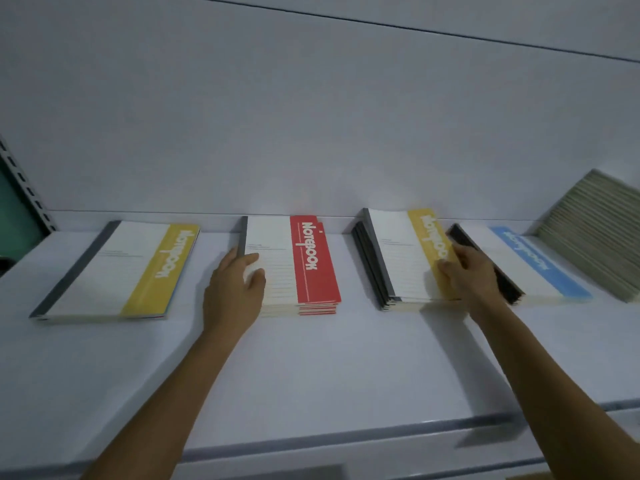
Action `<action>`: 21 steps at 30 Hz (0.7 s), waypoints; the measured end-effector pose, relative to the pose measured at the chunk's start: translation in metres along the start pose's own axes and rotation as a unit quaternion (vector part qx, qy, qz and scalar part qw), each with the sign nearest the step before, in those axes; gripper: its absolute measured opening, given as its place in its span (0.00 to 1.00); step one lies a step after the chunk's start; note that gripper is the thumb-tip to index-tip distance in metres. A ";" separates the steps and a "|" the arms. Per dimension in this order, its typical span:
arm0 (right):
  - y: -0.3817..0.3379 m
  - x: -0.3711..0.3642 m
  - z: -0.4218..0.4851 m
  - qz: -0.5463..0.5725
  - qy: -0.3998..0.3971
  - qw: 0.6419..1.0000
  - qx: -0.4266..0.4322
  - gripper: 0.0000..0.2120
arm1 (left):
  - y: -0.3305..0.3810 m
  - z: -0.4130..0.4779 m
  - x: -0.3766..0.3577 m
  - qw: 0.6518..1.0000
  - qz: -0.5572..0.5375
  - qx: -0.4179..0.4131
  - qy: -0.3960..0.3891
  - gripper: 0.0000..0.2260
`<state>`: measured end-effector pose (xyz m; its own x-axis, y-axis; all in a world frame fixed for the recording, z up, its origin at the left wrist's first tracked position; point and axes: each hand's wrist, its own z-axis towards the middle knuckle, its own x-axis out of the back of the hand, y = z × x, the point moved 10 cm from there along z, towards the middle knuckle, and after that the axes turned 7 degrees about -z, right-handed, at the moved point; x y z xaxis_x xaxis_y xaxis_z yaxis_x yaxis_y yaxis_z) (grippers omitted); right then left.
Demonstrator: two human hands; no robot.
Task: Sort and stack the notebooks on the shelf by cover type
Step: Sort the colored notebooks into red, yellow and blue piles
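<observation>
white shelf board [311, 368] carries four flat piles of paper notebooks: two yellow-banded [114, 271] [412, 258], one red-banded [304, 265], all reading "notebook", and one blue-banded [540, 268], its writing blurred. left hand [235, 289] rests spread on the red pile's left edge. right hand [467, 275] pinches the right yellow pile's edge.

red-banded stack [313, 268] | yellow-banded stack [429, 251] | blue-banded notebook [540, 268] | white shelf [311, 368]

White shelf [311, 375] with notebook stacks [304, 268]

The word "NOTEBOOK" runs in white along the red-banded notebook [313, 261] and both yellow-banded notebooks [165, 263] [433, 244].
</observation>
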<state>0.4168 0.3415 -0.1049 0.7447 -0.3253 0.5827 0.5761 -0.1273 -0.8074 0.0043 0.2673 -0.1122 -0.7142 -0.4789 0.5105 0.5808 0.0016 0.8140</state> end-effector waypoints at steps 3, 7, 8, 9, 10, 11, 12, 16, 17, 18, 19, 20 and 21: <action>0.009 -0.009 -0.001 -0.013 0.005 1.000 0.016 0.21 | -0.002 0.001 0.000 0.999 -0.027 0.024 -0.014 0.16; 0.018 -0.006 -0.001 0.042 -0.006 0.999 0.017 0.21 | 0.020 -0.008 0.011 0.999 0.033 0.001 0.013 0.18; 0.019 -0.006 -0.002 0.057 -0.025 0.998 0.024 0.22 | 0.034 -0.015 0.018 0.996 0.068 -0.030 0.046 0.17; 0.019 -0.007 -0.003 0.057 -0.048 0.996 0.039 0.23 | 0.051 -0.024 0.022 0.990 0.098 -0.077 0.072 0.16; 0.017 -0.008 -0.005 0.043 -0.067 0.995 0.059 0.24 | 0.069 -0.035 0.019 0.982 0.118 -0.125 0.083 0.15; 0.015 -0.009 -0.007 0.023 -0.076 0.994 0.079 0.24 | 0.083 -0.046 0.011 0.976 0.130 -0.160 0.077 0.15; 0.013 -0.008 -0.008 0.006 -0.073 0.993 0.094 0.23 | 0.091 -0.055 0.000 0.972 0.142 -0.177 0.061 0.16; 0.008 -0.005 -0.011 -0.009 -0.039 0.992 0.123 0.20 | 0.082 -0.077 -0.045 0.964 0.227 -0.137 -0.014 0.21; 0.008 -0.005 -0.011 -0.016 -0.036 0.991 0.126 0.20 | 0.075 -0.079 -0.051 0.959 0.248 -0.130 -0.031 0.22; 0.009 -0.005 -0.011 -0.022 -0.033 0.991 0.128 0.19 | 0.072 -0.080 -0.055 0.956 0.260 -0.127 -0.040 0.23; 0.009 -0.005 -0.011 -0.026 -0.033 0.991 0.128 0.18 | 0.070 -0.079 -0.056 0.955 0.266 -0.126 -0.041 0.23; 0.009 -0.006 -0.010 -0.028 -0.035 0.991 0.126 0.17 | 0.070 -0.077 -0.055 0.954 0.269 -0.125 -0.040 0.24; 0.009 -0.007 -0.010 -0.029 -0.038 0.991 0.125 0.16 | 0.071 -0.076 -0.055 0.954 0.271 -0.124 -0.039 0.24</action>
<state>0.4136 0.3330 -0.1168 0.7259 -0.2509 0.6404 0.6769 0.0953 -0.7299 0.1145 0.2275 -0.1038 -0.3035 -0.3995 0.8651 0.9409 0.0179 0.3383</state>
